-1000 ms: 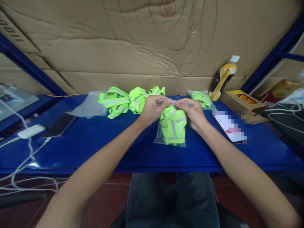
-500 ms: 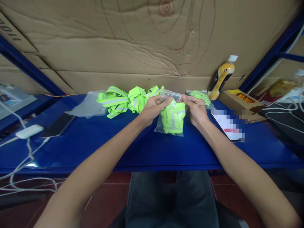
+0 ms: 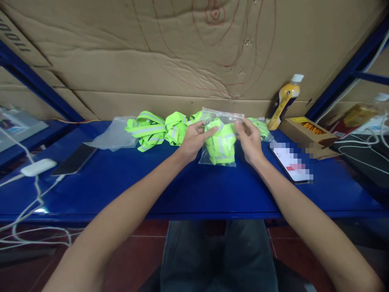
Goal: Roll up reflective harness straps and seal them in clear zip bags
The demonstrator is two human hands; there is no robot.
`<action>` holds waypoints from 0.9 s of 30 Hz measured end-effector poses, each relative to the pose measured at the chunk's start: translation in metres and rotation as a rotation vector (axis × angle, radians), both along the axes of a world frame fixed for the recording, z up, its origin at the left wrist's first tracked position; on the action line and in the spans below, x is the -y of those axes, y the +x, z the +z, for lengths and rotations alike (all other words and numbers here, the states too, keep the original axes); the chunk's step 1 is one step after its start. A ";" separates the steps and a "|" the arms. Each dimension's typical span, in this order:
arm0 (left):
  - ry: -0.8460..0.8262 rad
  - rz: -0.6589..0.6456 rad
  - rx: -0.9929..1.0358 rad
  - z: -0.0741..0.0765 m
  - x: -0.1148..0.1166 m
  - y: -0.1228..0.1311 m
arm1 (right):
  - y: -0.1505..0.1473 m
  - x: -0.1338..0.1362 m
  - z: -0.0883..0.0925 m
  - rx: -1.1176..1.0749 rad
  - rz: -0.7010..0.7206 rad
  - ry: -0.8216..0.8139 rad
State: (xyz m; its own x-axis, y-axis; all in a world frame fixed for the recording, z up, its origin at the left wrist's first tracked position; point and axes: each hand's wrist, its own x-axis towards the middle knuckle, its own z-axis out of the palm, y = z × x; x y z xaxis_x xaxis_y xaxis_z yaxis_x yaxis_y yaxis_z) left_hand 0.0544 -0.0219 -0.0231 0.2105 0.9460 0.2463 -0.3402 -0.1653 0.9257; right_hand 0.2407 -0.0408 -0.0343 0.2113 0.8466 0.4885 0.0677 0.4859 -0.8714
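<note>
A clear plastic bag [image 3: 219, 140] with a folded neon-green reflective vest inside stands upright on the blue table [image 3: 170, 186]. My left hand [image 3: 194, 138] pinches the bag's left side near the top. My right hand [image 3: 249, 140] grips its right side with curled fingers. The bag's open mouth sticks up above both hands. Behind my left hand lie loose green reflective vests [image 3: 158, 129], and an empty clear bag [image 3: 114, 136] lies to their left. Another bagged vest [image 3: 260, 126] rests just behind my right hand.
A yellow drink bottle [image 3: 284, 102] leans on the cardboard wall at the back right, next to an open cardboard box [image 3: 308, 132]. A phone [image 3: 291, 163] lies right of my hands. A dark phone [image 3: 74, 159], a white charger [image 3: 38, 167] and cables sit at the left.
The bag has been lifted and turned more upright, its mouth now rising above my hands. Both hands slid from the top edge down to the bag's sides.
</note>
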 end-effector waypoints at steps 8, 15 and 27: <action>0.044 0.348 0.085 -0.001 -0.012 -0.005 | -0.026 0.029 -0.014 0.908 -0.093 0.284; 0.268 0.312 -0.214 0.002 -0.008 -0.006 | -0.005 0.009 -0.014 0.998 -0.363 0.170; 0.869 0.610 -1.273 -0.002 -0.014 -0.030 | 0.016 -0.018 -0.006 1.526 -0.573 -0.082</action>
State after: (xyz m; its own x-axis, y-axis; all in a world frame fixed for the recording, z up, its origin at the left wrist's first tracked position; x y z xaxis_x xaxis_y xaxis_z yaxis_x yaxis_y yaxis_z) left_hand 0.0243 -0.0075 -0.0251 0.3522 0.6403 0.6826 0.8184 -0.5646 0.1074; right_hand 0.2564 -0.0231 -0.0408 -0.1204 0.8647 0.4877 0.9874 0.0535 0.1489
